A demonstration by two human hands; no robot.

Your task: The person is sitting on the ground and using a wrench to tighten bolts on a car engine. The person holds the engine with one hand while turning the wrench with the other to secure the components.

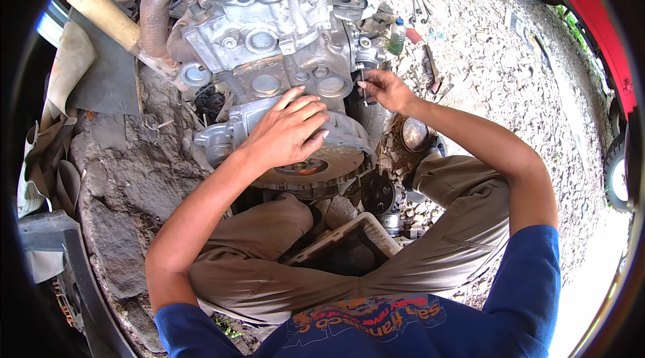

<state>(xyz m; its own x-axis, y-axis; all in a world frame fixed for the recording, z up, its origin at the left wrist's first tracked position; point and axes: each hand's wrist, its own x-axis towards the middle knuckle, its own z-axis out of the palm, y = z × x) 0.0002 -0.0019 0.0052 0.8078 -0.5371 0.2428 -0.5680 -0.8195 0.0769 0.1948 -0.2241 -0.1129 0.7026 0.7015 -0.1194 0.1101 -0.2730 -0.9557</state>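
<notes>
Engine block (269,35) sits on rough stone, centre-left, toothed flywheel (316,170) facing the person. Left hand (289,131) open, palm flat on the housing above the flywheel — steadying. Right hand (384,89) pinched shut on a small dark tool (363,86) at the block's right edge. Judged: cast metal, heavy, rigid, likely greasy — hold by housing edges.

Outdoor repair yard, engine block (269,42), gravel ground (497,69), parked red vehicle (591,15)

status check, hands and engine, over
Left hand flat on flywheel. Right hand pinching small dark tool at engine side. Nothing blocking.
</notes>
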